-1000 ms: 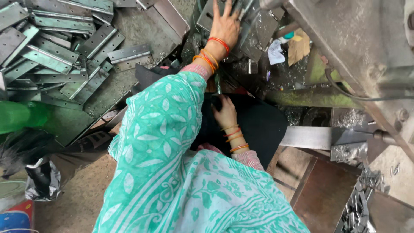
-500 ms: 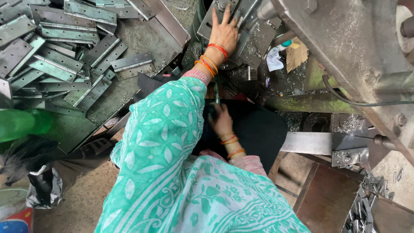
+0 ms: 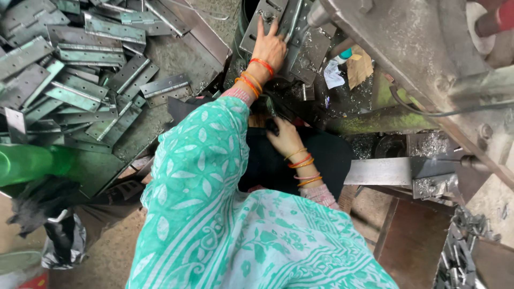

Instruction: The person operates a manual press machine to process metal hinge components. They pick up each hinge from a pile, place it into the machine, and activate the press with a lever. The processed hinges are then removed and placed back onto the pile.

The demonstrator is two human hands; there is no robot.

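Pressing flat with spread fingers, the left hand (image 3: 269, 47) pins a hinge (image 3: 266, 18) at top center, right hand (image 3: 285, 138) below gripping a dark handle (image 3: 271, 115).

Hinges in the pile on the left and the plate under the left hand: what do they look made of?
The hinges look like bare steel: dull grey, flat, faint greenish sheen, knuckled edges. The plate under the left hand seems grey metal too, with punched holes and scuffs. The right hand grips a dark tool; material unclear.

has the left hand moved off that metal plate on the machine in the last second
No. The left hand stays flat on the metal plate, fingers spread, in the same spot beside the crumpled paper scrap.
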